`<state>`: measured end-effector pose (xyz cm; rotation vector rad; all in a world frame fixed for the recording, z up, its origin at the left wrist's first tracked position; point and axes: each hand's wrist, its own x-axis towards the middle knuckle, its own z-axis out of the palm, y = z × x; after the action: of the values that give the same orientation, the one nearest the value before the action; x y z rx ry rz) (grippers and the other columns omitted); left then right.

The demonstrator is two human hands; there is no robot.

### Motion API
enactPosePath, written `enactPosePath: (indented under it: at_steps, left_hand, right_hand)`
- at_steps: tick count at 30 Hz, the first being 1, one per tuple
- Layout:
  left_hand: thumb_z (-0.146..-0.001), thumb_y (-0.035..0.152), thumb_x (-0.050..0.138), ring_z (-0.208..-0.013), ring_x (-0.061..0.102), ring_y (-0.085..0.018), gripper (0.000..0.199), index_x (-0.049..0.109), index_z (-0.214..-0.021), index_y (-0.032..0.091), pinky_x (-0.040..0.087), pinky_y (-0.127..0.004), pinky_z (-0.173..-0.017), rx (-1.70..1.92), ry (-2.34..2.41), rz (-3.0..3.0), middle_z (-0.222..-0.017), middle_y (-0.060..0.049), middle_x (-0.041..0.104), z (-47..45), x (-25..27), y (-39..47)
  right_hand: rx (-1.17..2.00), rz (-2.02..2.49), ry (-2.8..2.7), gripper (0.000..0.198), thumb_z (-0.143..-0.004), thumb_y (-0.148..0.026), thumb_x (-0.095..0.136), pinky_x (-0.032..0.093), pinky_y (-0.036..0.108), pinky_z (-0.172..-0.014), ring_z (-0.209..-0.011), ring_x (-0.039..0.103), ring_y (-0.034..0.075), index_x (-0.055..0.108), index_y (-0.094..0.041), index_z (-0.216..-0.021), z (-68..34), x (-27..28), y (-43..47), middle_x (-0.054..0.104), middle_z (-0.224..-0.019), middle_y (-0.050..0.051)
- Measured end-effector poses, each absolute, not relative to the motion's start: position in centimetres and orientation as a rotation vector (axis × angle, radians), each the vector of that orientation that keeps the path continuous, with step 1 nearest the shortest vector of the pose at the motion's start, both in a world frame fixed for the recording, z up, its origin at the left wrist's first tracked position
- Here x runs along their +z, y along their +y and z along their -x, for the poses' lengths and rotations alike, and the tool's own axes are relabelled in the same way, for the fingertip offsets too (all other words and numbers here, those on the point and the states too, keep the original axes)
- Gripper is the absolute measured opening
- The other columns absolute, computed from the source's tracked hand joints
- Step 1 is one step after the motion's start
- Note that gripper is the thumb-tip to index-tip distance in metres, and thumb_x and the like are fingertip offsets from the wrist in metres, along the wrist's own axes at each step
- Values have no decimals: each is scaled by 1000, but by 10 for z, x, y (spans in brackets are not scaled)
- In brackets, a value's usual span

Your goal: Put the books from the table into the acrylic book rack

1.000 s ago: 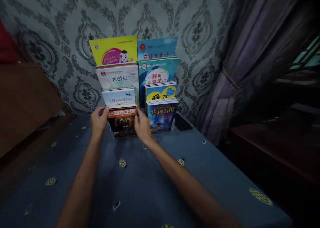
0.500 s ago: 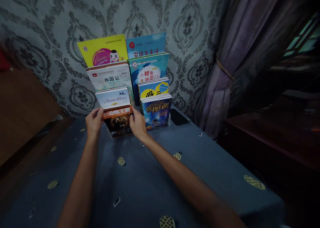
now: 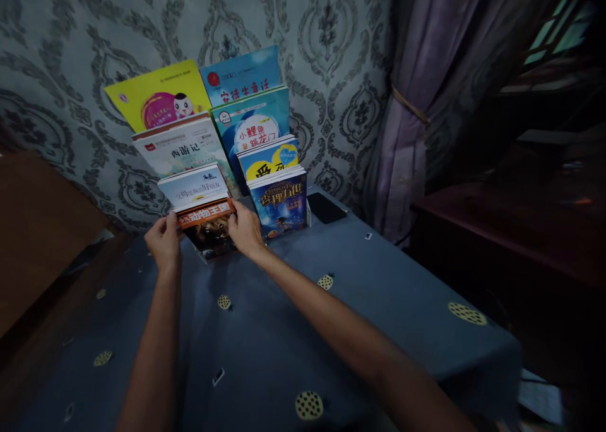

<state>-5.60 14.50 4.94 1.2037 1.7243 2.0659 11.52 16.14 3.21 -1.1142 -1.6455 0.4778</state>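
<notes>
A book with an orange title band and a lion on its dark cover (image 3: 211, 230) stands at the front of the left column of books. My left hand (image 3: 163, 241) grips its upper left edge, fingers closed. At its upper right edge is my right hand (image 3: 246, 228), also closed on it. Right behind stands a pale blue book (image 3: 194, 189), then a white book (image 3: 182, 148) and a tall yellow book (image 3: 156, 94). The right column has a dark blue book (image 3: 278, 201) in front, with a blue and yellow book (image 3: 267, 160) behind it.
Further back in the right column are a teal book (image 3: 258, 119) and a light blue book (image 3: 243, 72), near the patterned wall (image 3: 326, 28). A flat black object (image 3: 326, 208) lies beside the books on the blue tablecloth (image 3: 265, 343). A purple curtain (image 3: 407, 135) hangs right; brown cardboard (image 3: 42, 230) stands left.
The view has turned a little to the right, so the books and hands appear further left. Both hands stay on the lion book, which seems to lean back slightly more.
</notes>
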Motion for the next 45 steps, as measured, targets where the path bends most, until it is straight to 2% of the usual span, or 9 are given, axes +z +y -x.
enactPosePath:
  at_steps: [5,10,16,27,32,38,42,45]
  left_hand:
    - [-65,59,65,-60,56,-13,46,66,-78,14,52,-26,-54,2129,1675,-1217,-67,2,59,55,45,144]
    - [-65,57,66,-64,58,-14,46,69,-82,14,52,-26,-55,2126,1645,-1234,-71,0,62,58,42,145]
    - [-67,55,67,-71,62,-16,50,72,-92,13,51,-25,-58,2088,1647,-1307,-80,-2,67,63,39,151]
    - [-84,51,58,-79,63,-17,41,70,-99,15,53,-27,-73,1999,1854,-1546,-85,-3,68,74,27,155]
    - [-86,51,55,-78,63,-19,42,71,-101,15,54,-30,-73,1935,1951,-1591,-82,-3,69,76,28,151]
    - [-86,52,56,-79,63,-19,43,71,-102,15,55,-30,-72,1929,1913,-1585,-85,-4,69,80,27,152]
    - [-85,52,57,-81,64,-19,44,71,-104,15,55,-28,-70,1897,1839,-1586,-88,-5,70,81,29,152]
    - [-85,54,58,-83,65,-20,47,71,-105,14,56,-28,-69,1867,1752,-1599,-90,-6,70,82,30,151]
  right_hand:
    - [533,1162,-1660,50,-91,-6,46,52,37,-101,-113,70,26,57,-10,-140,-117,41,151,73,-124,15]
    - [508,1153,-1631,49,-90,-5,45,52,38,-100,-109,69,27,56,-7,-138,-113,34,154,72,-123,17]
    - [406,1042,-1539,54,-85,-2,46,49,43,-106,-117,65,27,57,-13,-137,-107,17,169,70,-128,15]
    - [330,941,-1630,57,-85,-6,46,51,45,-107,-118,64,27,54,-14,-141,-109,7,177,69,-130,14]
    - [349,965,-1749,56,-87,-8,45,50,45,-106,-117,65,29,53,-7,-142,-116,14,180,68,-132,18]
    - [385,918,-1779,56,-88,-10,46,49,41,-108,-119,65,26,54,-10,-143,-123,19,185,67,-136,14]
    - [455,905,-1752,51,-92,-12,41,49,36,-108,-121,65,24,57,-7,-140,-127,23,182,68,-135,16]
    - [476,964,-1762,48,-95,-13,40,50,38,-106,-120,67,25,60,-6,-137,-129,24,182,70,-131,16]
